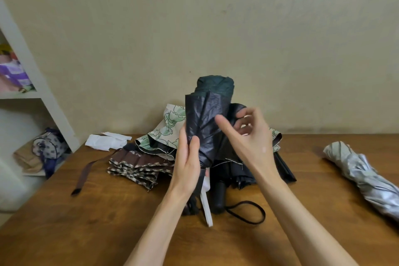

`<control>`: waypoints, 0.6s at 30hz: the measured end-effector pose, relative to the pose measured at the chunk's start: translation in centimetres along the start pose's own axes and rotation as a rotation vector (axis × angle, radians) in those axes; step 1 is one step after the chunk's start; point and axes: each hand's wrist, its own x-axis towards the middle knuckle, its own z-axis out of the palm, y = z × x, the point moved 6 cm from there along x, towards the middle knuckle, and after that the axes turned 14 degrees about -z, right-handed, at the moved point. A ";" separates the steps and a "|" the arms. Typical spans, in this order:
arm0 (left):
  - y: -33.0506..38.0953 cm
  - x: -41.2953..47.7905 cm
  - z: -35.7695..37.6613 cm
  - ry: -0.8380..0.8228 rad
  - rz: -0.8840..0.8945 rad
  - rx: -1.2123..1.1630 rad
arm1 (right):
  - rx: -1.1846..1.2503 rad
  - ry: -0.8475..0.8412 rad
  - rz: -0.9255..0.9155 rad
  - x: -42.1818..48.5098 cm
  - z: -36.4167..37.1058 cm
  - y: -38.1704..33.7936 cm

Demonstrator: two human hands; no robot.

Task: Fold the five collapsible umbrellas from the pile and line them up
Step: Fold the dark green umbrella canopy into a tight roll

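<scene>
In the centre of the frame, the left hand [187,164] grips the lower part of a dark umbrella [207,114], fingers and thumb wrapped round its gathered fabric, holding it upright above the table [108,222]. The right hand [248,136] is at the umbrella's right side, thumb stretched out and fingers curled against a fold; whether it pinches the fabric cannot be told. Behind lies the pile: a floral umbrella [166,134], a brown one [138,164] at its left and a black one [218,196] at lower centre. A silver umbrella [362,177] lies well apart at the right edge. White paper [105,141] lies left of the pile.
</scene>
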 end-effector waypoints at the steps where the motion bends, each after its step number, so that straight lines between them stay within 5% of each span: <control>1: 0.0 0.0 0.0 0.001 0.015 -0.003 | 0.011 -0.056 0.061 -0.3 0.9 0.5; 13: 0.3 -0.9 0.4 -0.012 0.077 0.173 | -0.028 -0.130 0.172 0.4 2.7 0.8; 18: 0.1 -0.9 1.1 -0.049 0.138 0.273 | -0.096 -0.024 0.144 0.4 2.0 0.6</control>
